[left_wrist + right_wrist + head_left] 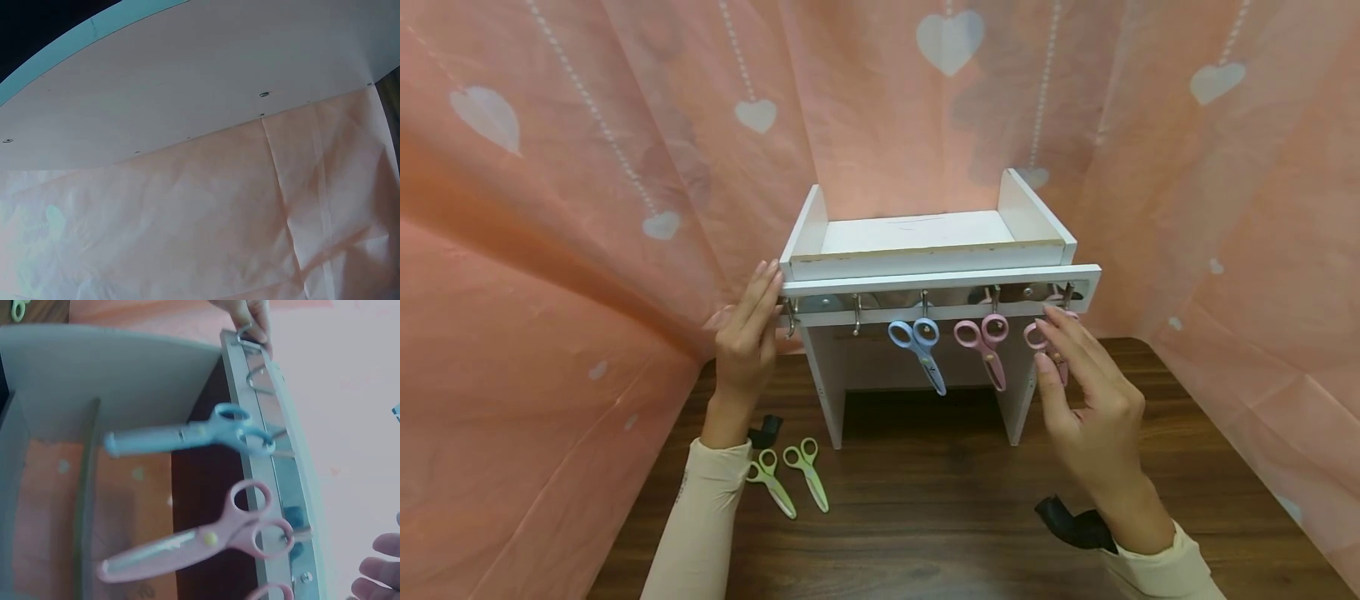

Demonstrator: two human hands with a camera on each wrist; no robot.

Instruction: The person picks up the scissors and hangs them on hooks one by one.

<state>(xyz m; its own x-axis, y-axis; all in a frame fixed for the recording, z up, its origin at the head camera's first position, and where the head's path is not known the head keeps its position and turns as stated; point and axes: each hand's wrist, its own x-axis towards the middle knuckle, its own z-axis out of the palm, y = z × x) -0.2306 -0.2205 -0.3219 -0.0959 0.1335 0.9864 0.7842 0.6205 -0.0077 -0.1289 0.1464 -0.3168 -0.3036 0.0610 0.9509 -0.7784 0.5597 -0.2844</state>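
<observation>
My left hand [747, 333] rests with straight fingers against the left end of the white hook rail [940, 282]. Blue scissors [927, 367] hang by one handle loop from the middle hook. To their right hang pink scissors [992, 367]. A second pair of pink scissors [1033, 336] is at the rightmost hook, partly hidden behind my right hand [1093, 400]. The right hand's thumb and fingers stand apart around that pair; in the right wrist view its fingers [381, 562] are off to the side of the scissors.
Two green scissors [807, 475] lie on the dark wooden table [925, 533] at the left. The rail is on a white shelf unit [1022, 400] with raised sides. Two hooks [857, 317] at the left carry nothing. A pink curtain [880, 100] surrounds the table.
</observation>
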